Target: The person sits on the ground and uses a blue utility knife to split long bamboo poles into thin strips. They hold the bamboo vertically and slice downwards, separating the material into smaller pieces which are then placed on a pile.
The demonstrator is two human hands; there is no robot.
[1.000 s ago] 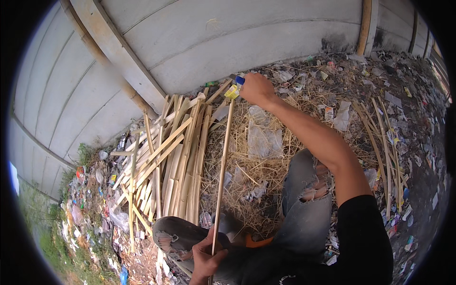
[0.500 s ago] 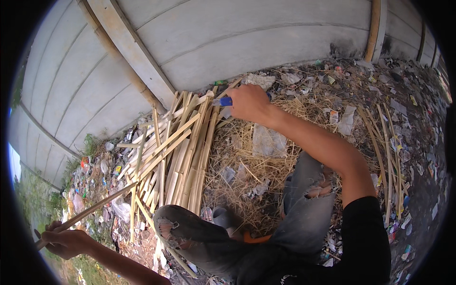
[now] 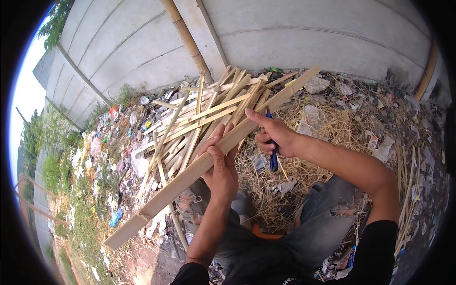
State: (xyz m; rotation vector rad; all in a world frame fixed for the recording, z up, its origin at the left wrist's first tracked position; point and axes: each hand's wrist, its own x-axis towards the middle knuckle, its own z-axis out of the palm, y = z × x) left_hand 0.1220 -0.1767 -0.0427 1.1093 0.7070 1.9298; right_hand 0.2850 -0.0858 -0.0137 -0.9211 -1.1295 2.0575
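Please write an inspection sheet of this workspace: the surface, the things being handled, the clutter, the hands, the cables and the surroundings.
Surface: bare ground with dry straw spread over it.
Job's things: a long wide bamboo slat held at a slant; a blue-handled tool; a pile of thin bamboo strips behind them.
Clutter: plastic scraps and wrappers scattered across the ground.
Hands: the left hand grips the slat from below; the right hand holds the tool, thumb on the slat.
Cables: nothing seen.
Surroundings: a grey panelled concrete wall, a bamboo pole leaning on it, weeds to the left.
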